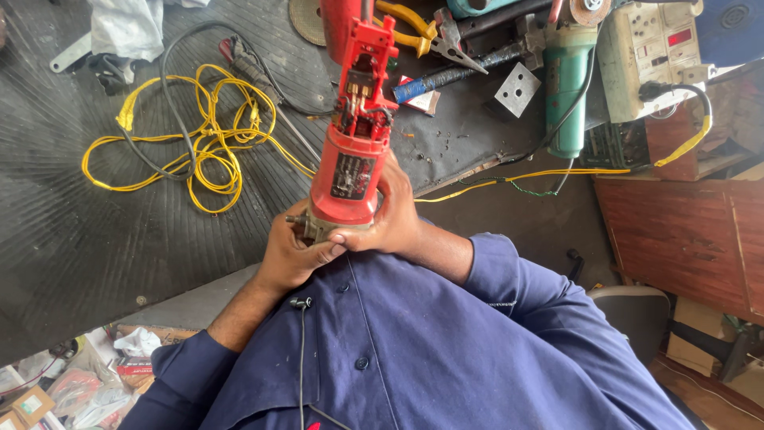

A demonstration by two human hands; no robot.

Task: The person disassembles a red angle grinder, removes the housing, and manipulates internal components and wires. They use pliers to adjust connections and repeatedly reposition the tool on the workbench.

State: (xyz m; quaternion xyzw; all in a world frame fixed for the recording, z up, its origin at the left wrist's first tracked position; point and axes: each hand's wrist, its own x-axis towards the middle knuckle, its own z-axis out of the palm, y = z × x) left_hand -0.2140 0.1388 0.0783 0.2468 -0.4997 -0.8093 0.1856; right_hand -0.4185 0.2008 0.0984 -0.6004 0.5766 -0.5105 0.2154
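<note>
Close to our chest, we hold a red power tool [352,135], its casing partly off so the inner wiring shows. Its long axis runs nearly straight away from us, the metal spindle end toward our body and the open end out over the desk [72,239]. Our right hand [391,216] wraps the tool's lower body, fingers [350,236] clenched around it. Our left hand [288,253] sits just below, closed on the spindle end, so both hands meet at the near end and the tool extends away from the fingers. Farther out lie a tangled yellow wire [208,142] to the left, yellow-handled pliers [422,33], and a green angle grinder [567,87] to the right.
</note>
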